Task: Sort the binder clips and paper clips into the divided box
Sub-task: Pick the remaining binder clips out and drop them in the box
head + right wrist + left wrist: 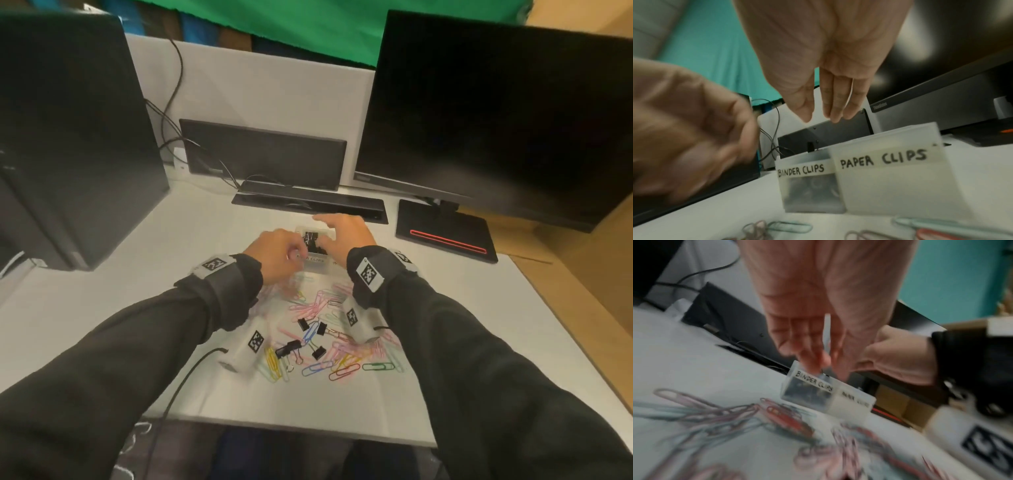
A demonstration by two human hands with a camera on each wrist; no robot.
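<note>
The divided box (317,251) sits on the desk (171,240) just beyond the loose pile. Its left compartment, labelled for binder clips, already holds black ones; the paper-clip side looks empty. The left hand (274,255) hovers over the box's near left corner, fingers curled; blur hides whether it pinches anything. The right hand (342,233) hangs over the box with straight fingers, holding nothing. Several binder clips (310,337) and many paper clips (342,366) still lie loose, so sorting seems at an early stage, still on binder clips. The next move probably calls for reaching back to pinch another black clip.
</note>
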